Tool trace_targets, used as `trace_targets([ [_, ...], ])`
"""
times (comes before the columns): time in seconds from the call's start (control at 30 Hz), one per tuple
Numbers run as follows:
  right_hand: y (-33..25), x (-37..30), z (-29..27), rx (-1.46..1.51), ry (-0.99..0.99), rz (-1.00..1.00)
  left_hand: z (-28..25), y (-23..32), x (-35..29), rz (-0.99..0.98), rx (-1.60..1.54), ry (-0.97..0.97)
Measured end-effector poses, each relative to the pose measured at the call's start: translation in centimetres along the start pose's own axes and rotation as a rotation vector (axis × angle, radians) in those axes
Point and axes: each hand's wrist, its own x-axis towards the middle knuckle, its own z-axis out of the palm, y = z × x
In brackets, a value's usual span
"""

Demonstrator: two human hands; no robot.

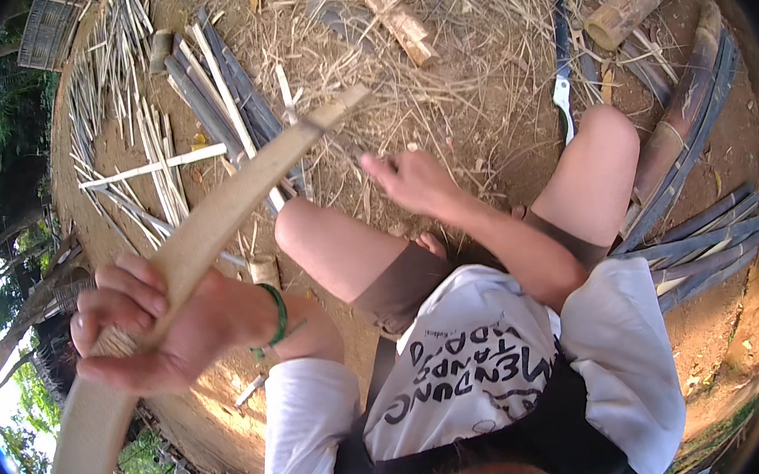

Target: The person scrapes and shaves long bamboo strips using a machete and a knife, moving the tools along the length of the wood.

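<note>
A long, pale split bamboo strip (212,205) runs slantwise across the left side, its near end bending down toward the lower edge. My left hand (146,328) is closed around it, with a green cord bracelet on the wrist. Over my lap, my right hand (413,182) is closed on a knife (345,144). The knife's dark, narrow blade meets the strip close to its far end; my fingers hide most of the handle.
Shavings (468,110) litter the dirt ground ahead. Split bamboo strips (162,157) lie at the left. A hand saw (563,91) lies beyond my right knee, near a cut bamboo pole (640,2). Dark bamboo slats (705,247) are stacked at the right.
</note>
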Motion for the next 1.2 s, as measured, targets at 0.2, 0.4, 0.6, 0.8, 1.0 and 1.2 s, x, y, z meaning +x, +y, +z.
trace_targets([
  [0.2,8.3,4.7,1.0,-0.003,0.065,0.141,1.4,-0.4,0.6,-0.033,-0.012,0.024],
  [0.4,3.7,4.2,0.5,-0.002,-0.060,0.126,0.8,-0.7,-0.3,0.010,0.023,0.128],
  [0.6,8.2,6.1,1.7,-0.072,0.007,0.044,0.5,-1.1,1.6,-0.047,-0.027,0.101],
  [0.8,12.8,10.3,0.2,-0.037,0.004,0.357,1.4,-1.5,1.8,-0.042,0.020,0.225],
  [1.0,11.7,7.8,3.3,0.053,0.091,0.156,-0.8,-2.7,3.7,-0.070,-0.010,0.137],
  [1.2,15.9,9.3,1.6,0.001,0.037,0.461,0.3,-3.8,5.1,-0.066,0.126,0.283],
])
